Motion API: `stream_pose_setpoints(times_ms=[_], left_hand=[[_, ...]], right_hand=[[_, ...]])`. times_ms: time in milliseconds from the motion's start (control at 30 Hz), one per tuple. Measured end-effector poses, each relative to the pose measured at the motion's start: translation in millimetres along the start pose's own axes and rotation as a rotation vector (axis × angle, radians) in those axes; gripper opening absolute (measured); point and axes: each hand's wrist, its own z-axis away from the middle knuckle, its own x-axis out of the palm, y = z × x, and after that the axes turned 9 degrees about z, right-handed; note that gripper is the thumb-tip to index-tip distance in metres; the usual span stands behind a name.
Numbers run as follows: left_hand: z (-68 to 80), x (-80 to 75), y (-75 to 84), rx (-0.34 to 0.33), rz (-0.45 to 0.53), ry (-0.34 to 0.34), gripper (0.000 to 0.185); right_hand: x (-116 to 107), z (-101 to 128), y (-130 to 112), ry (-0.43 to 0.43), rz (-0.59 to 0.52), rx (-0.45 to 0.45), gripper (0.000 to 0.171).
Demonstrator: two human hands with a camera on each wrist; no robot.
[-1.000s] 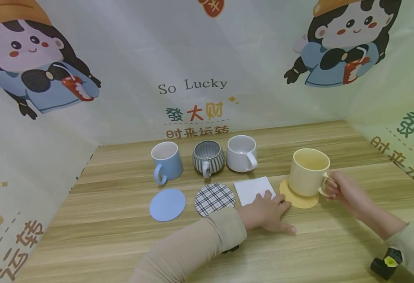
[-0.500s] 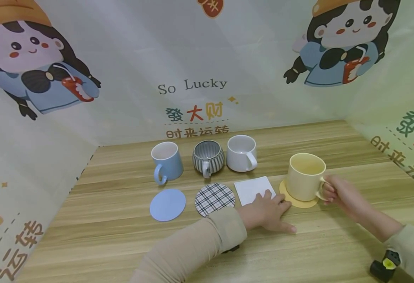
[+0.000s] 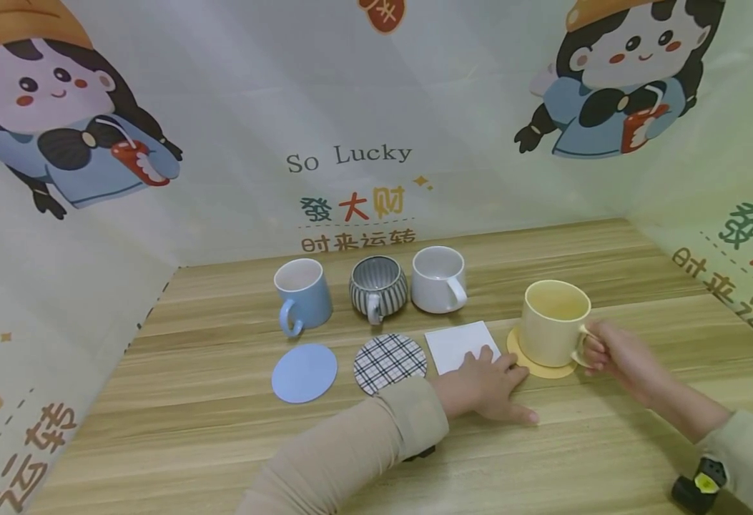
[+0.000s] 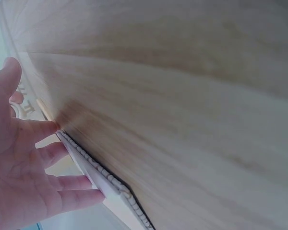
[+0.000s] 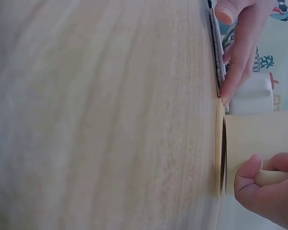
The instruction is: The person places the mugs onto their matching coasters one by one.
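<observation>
A pale yellow mug (image 3: 553, 322) stands on a round yellow coaster (image 3: 516, 352) at the right of the wooden table (image 3: 209, 429). My right hand (image 3: 614, 354) grips its handle; in the right wrist view the fingers (image 5: 261, 184) curl round the handle of the yellow mug (image 5: 259, 143). My left hand (image 3: 485, 386) lies flat on the table, fingertips on the white square coaster (image 3: 456, 343) and against the yellow coaster's edge. The left wrist view shows the straight fingers (image 4: 53, 172) resting on the white coaster's edge (image 4: 105, 187).
Behind stand a blue mug (image 3: 302, 293), a striped grey mug (image 3: 379, 287) and a white mug (image 3: 439, 279). A blue round coaster (image 3: 304, 373) and a plaid round coaster (image 3: 390, 363) lie in front of them. Printed backdrop walls enclose the table on three sides.
The yellow mug has come down and slightly left, from hovering over the yellow coaster to standing on it. My left hand has stayed put.
</observation>
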Motion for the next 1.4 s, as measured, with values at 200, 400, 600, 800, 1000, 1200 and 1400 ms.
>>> stream_pose_setpoints(times_ms=[200, 400, 600, 800, 1000, 1200, 1400], left_hand=[[0.4, 0.2, 0.2, 0.001, 0.001, 0.006, 0.074], [-1.0, 1.5, 0.0, 0.003, 0.003, 0.011, 0.074], [-1.4, 1.5, 0.1, 0.000, -0.003, 0.010, 0.074], [-1.6, 1.1, 0.0, -0.004, 0.013, 0.009, 0.074], [-2.1, 1.5, -0.2, 0.000, 0.013, 0.014, 0.074], [-1.2, 0.4, 0.1, -0.001, 0.020, 0.013, 0.074], [-4.2, -5.0, -3.7, -0.010, 0.098, -0.029, 0.069]], right_hand=[[1.6, 0.9, 2.2, -0.001, 0.003, -0.010, 0.041], [1.8, 1.8, 3.6, -0.008, -0.025, -0.015, 0.041], [1.0, 2.7, 2.8, -0.022, -0.027, -0.004, 0.041], [-1.6, 1.7, 4.0, -0.058, -0.060, -0.002, 0.040], [-1.2, 1.5, 3.6, -0.061, -0.015, 0.011, 0.040], [0.3, 0.4, 2.2, -0.066, 0.005, 0.024, 0.041], [-4.2, 0.6, -0.9, -0.102, 0.059, 0.034, 0.037]])
